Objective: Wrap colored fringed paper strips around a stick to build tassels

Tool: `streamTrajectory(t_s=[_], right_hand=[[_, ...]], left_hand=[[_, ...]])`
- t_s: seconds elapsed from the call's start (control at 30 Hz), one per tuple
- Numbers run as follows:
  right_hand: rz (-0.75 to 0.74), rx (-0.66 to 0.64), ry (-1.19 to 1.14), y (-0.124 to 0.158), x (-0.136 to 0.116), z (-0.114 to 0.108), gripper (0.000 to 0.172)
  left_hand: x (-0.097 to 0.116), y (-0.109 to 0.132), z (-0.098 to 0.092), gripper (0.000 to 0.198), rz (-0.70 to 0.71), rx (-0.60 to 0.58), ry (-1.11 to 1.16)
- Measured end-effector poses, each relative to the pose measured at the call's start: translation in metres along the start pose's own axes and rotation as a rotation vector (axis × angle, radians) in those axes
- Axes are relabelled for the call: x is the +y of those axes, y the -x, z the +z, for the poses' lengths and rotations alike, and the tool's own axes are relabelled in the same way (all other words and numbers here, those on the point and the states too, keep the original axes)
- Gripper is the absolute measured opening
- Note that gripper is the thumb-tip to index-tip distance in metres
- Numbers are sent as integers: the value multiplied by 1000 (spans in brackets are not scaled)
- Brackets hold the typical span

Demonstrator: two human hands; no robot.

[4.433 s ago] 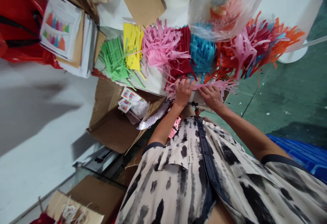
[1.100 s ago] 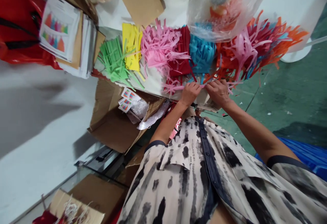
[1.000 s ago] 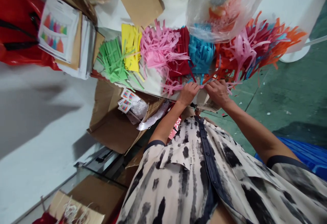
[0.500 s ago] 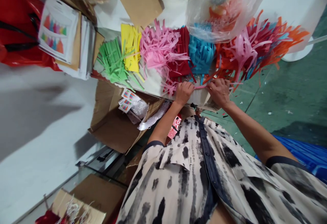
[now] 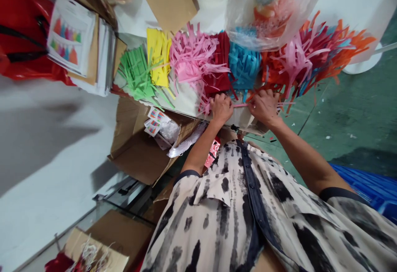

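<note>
Pink paper strip (image 5: 240, 105) runs left-right btwn left hand (image 5: 221, 107) & right hand (image 5: 263, 105), both pinching its ends, w/ fringe piles (image 5: 198, 61) behind.

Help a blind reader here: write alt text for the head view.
The person's left hand and right hand pinch a pink paper strip stretched between them at the table edge. Behind lie fringed paper piles in green, yellow, pink, red, blue and orange, partly under a clear plastic bag.
</note>
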State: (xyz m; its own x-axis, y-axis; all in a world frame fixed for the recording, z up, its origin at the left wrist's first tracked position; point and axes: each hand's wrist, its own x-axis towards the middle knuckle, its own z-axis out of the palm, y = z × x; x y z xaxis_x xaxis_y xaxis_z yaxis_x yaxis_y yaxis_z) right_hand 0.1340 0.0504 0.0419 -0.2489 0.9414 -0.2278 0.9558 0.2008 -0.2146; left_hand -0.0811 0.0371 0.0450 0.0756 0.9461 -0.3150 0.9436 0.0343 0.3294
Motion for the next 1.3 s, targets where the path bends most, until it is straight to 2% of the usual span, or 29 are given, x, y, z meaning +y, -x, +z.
streamTrajectory(t_s=[0.1,0.23,0.33,0.43,0.57,0.67,0.73,0.8,0.87,0.93,1.03,1.1,1.2,1.3], right_hand=[[-16,64,-7,8,1,1,32],[-118,72,-33,18,8,9,34],[-164,70,-35,20,13,15,36],[-228,72,-13,19,14,16,34],[-300,88,21,12,7,16,33],[-384,79,71,4,2,17,33],[-454,78,112,0,-1,16,31],[-488,110,120,-2,-2,10,30],[-495,178,91,-3,-4,0,30],[-493,256,41,-1,-8,-15,31],[-506,333,-52,2,-18,-40,27],[-518,381,-108,6,-27,-56,25],[-522,469,-186,10,-44,-76,23],[-487,511,-336,13,-64,-88,22]], left_hand=[[1,5,3,14,34,44,60],[-1,17,17,32,279,40,68],[-4,22,25,36,358,51,49],[-6,17,27,37,409,54,7],[-6,-3,26,46,473,7,-78],[-5,-10,21,42,500,-3,-68],[-4,-6,16,34,463,4,-5],[0,3,9,25,363,37,133],[6,14,1,21,191,86,381],[14,24,-8,21,-16,84,750],[24,34,-26,32,-289,-62,1330],[26,41,-40,45,-409,-176,1571],[21,52,-61,55,-469,-271,1746],[13,62,-78,54,-457,-279,1859]])
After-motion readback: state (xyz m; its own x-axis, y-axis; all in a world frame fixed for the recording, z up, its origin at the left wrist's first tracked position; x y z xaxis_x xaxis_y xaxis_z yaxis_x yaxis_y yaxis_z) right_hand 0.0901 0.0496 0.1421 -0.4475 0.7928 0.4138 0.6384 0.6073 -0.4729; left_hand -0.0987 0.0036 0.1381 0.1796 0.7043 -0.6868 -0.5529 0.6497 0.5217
